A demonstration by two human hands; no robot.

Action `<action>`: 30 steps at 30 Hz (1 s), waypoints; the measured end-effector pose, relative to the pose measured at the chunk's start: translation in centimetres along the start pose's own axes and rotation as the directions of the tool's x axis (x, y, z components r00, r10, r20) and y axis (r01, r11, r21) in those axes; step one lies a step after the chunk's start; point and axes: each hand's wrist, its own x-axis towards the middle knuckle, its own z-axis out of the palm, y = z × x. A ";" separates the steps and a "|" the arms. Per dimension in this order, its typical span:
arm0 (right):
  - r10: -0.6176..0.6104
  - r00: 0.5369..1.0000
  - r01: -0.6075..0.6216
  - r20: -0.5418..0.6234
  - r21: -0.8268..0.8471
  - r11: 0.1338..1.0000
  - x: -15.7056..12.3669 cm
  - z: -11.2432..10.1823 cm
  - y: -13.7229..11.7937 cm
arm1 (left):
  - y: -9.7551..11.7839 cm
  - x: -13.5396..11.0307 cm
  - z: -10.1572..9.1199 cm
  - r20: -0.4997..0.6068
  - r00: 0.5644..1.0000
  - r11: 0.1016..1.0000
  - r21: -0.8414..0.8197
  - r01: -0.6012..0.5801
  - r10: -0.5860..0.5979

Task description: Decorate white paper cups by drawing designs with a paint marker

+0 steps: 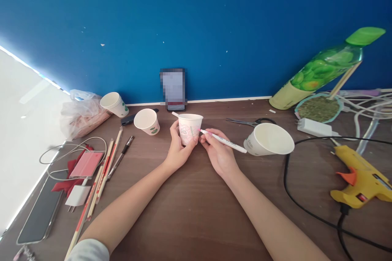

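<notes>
Over the brown table (196, 220), the left hand (180, 149) curls round a paper cup (190, 121) whose side already bears pink lines (184, 132), while the right hand (219, 153) pinches a pink-tipped marker (229, 143) at its wall, though how much remains blank is too fine to tell.

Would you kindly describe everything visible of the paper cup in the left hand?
The paper cup is white, tapered, apparently paperboard, with green print and pink lines on its side. Nearly upright, it is held mid-view in the left hand. A marker in the right hand points its pink tip at it; contact is unclear.
</notes>
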 end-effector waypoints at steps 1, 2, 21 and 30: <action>0.004 1.000 -0.004 0.002 0.002 1.000 0.0 0.0 0.0 | 0.0 0.0 0.0 0.002 1.000 1.000 -0.002 0.000 0.000; 0.008 1.000 -0.008 0.003 0.004 1.000 0.0 0.0 0.0 | 0.0 0.0 0.0 0.002 1.000 1.000 -0.002 0.000 0.000; 0.021 1.000 -0.021 0.005 0.011 1.000 0.2 0.0 0.0 | 0.0 0.0 0.0 0.004 1.000 1.000 -0.001 -0.001 0.001; 0.034 0.999 -0.033 -0.012 0.048 0.998 0.3 0.0 -0.1 | 0.0 0.0 -0.1 0.011 1.000 1.000 0.007 0.004 -0.004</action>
